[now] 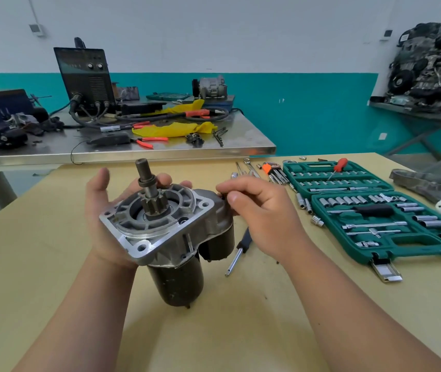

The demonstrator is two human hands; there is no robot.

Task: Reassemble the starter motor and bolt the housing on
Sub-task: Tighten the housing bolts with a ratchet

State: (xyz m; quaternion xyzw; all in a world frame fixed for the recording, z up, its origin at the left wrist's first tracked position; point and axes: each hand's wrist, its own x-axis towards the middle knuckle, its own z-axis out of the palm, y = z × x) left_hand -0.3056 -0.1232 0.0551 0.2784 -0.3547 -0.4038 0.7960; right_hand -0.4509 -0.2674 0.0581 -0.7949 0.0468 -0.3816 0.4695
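Cradling the grey-nosed, black-bodied metal starter motor [171, 232] above the tan workbench's [53, 264] middle, your left hand [101, 218] curls fingers round its flange [144, 245]; right hand [262, 210] pinches a small dark piece [223, 196] at its far corner. Likely heavy, rigid: support under the flange.

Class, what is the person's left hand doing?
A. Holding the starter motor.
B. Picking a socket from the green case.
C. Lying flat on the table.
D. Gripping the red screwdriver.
A: the left hand wraps round the starter motor from behind, while the right hand pinches a small dark piece at the housing's corner.
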